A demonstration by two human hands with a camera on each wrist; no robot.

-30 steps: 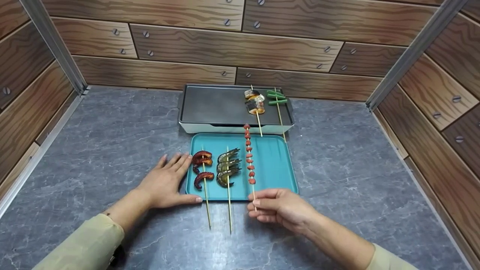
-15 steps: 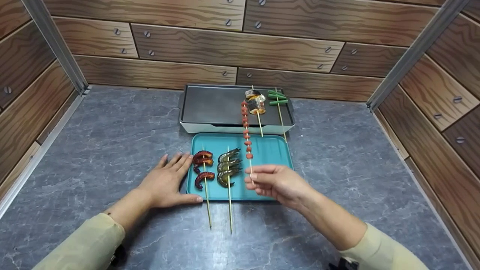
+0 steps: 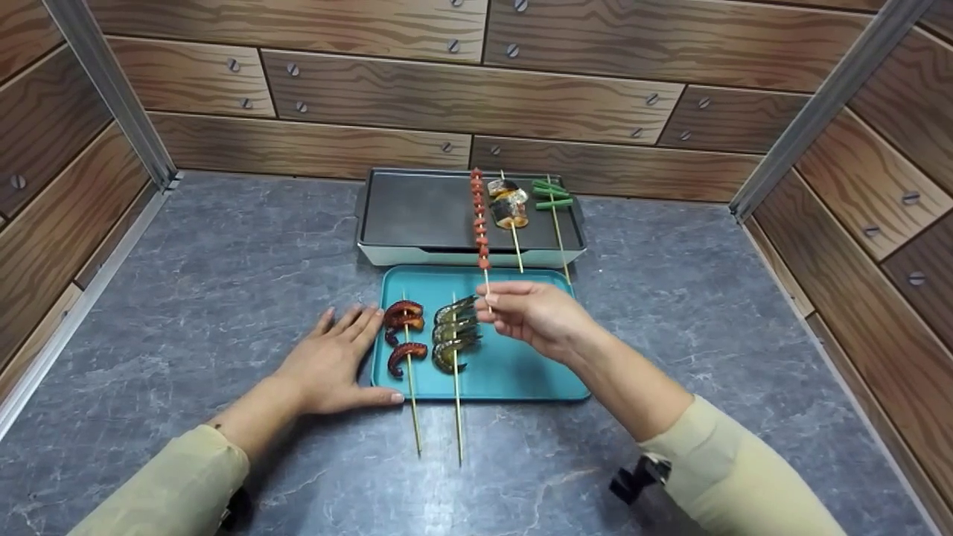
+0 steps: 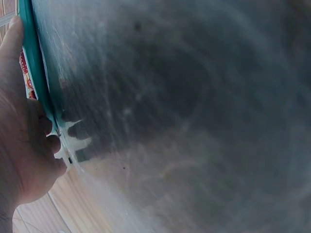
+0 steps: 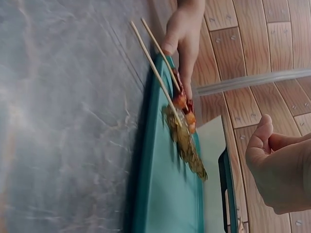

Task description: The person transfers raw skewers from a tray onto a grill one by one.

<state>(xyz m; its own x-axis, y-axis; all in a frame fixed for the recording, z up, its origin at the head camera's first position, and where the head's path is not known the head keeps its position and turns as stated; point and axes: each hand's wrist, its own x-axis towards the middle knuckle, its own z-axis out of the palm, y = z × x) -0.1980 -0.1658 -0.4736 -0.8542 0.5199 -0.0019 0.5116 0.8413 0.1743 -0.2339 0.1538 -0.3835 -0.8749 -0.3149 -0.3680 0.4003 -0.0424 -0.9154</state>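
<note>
My right hand [image 3: 540, 316] pinches the bare lower end of a skewer of small red pieces [image 3: 479, 219] between thumb and fingers. That skewer points away from me over the black griddle plate [image 3: 417, 212], left of a fish skewer [image 3: 509, 208]; whether it touches the plate I cannot tell. In the right wrist view the fingers [image 5: 265, 138] show, but the skewer is hidden. My left hand [image 3: 324, 372] lies with spread fingers against the left edge of the teal tray [image 3: 532, 376]. On the tray rest an octopus-tentacle skewer [image 3: 406, 350] and a shrimp skewer [image 3: 455, 342].
Beyond the tray stands the griddle's pale body [image 3: 417, 256]. A skewer of green stalks [image 3: 551, 195] lies at the plate's right end, its stick overhanging the front. Both tray skewers' sticks stick out past the near rim. Wood-patterned walls [image 3: 476, 89] enclose the grey marbled tabletop [image 3: 246, 246].
My right hand has carried the red-piece skewer forward and slightly left, from above the tray to above the griddle plate. The left hand has stayed put at the tray.
</note>
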